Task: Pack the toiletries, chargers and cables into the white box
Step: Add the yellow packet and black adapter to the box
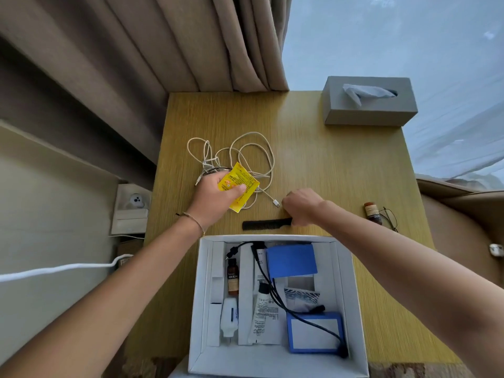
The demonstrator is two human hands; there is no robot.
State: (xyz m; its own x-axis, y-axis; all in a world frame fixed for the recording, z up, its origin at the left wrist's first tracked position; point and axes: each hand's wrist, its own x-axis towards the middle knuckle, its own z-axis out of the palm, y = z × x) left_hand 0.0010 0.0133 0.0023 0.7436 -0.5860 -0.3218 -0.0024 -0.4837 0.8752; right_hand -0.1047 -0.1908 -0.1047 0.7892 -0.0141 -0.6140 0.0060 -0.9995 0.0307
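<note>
The left hand [215,195] pinches a yellow packet [240,185] between thumb and fingers, holding it just above the table. The packet looks thin, light and bendy, so a soft pinch at one edge should be enough. Right behind those fingers lies a pile of white cables [240,154], loose and floppy; they will likely flop and tangle unless they are scooped up as one bunch. The right hand [301,204] has its fingers curled round the end of a black comb [266,224] that lies flat on the table. The comb looks stiff and light, so holding one end should lift it fine. Just below both hands sits the white box [351,282], open, with bottles, a tube and blue packs already inside. Off to the right of the right hand lies a small brown bottle [371,212], which looks hard, smooth and maybe slippery, beside a pair of glasses [390,218].
</note>
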